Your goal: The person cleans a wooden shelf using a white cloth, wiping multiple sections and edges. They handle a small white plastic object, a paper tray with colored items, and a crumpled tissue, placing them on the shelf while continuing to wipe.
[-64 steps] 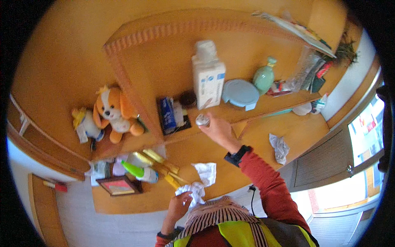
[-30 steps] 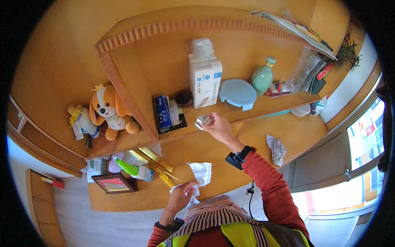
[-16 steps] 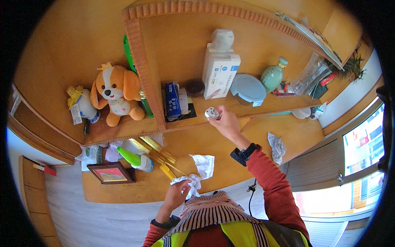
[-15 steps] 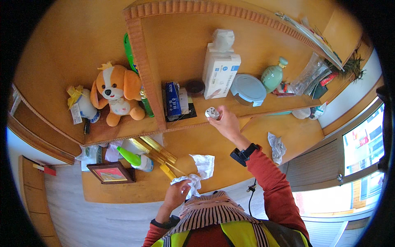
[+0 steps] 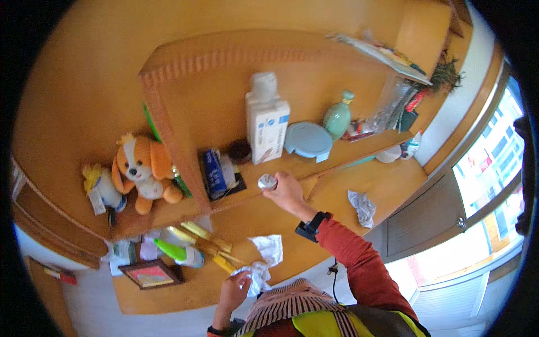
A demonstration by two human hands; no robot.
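My right hand (image 5: 286, 192) is raised to the front edge of the upper wooden shelf (image 5: 348, 160) and grips a small round silvery-white object (image 5: 266, 181) just below a tall white carton (image 5: 268, 130). My left hand (image 5: 236, 289) is low, near my chest, closed on a crumpled white tissue (image 5: 255, 275). A second white tissue (image 5: 268, 247) lies on the lower shelf just beyond it. A dark watch sits on my right wrist above a red sleeve.
The upper shelf holds a blue packet (image 5: 214, 173), a dark jar (image 5: 240, 150), a light blue lid (image 5: 307, 140) and a green bottle (image 5: 337, 118). An orange plush dog (image 5: 141, 171) sits left. Below lie yellow sticks (image 5: 205, 241), a green-capped bottle (image 5: 178, 253), a framed picture (image 5: 150, 274), crumpled paper (image 5: 362, 206).
The view has shifted and my right hand with the small round object has stayed at the shelf edge. My left hand still holds the tissue low down.
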